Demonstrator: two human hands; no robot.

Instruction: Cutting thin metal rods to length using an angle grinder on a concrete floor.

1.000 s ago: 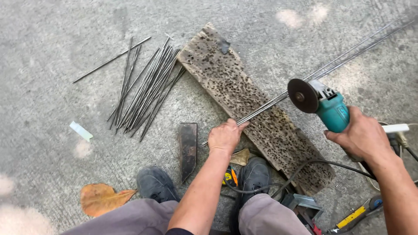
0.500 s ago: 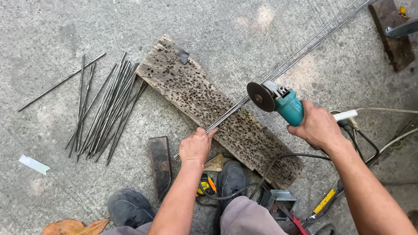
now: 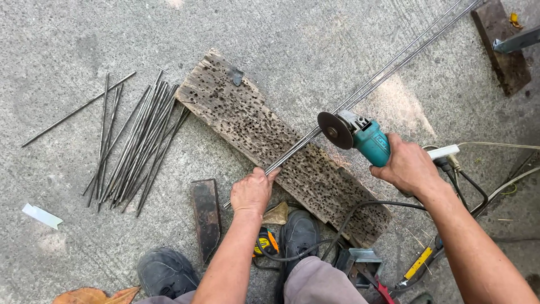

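My left hand presses down on the near end of long thin steel rods that lie across a pitted wooden plank on the concrete. My right hand grips a teal angle grinder; its dark disc touches the rods over the plank, with small sparks at the disc. The rods run up to the far right, out of view.
A pile of several short cut rods lies left of the plank. A small dark wood block sits by my shoes. A tape measure, power cords and a white socket strip lie near my right arm. Another wood block is at the top right.
The view shifted right and nearer. The grinder came down from above the rods until its disc met them over the plank. My left hand stayed on the rods' near end.
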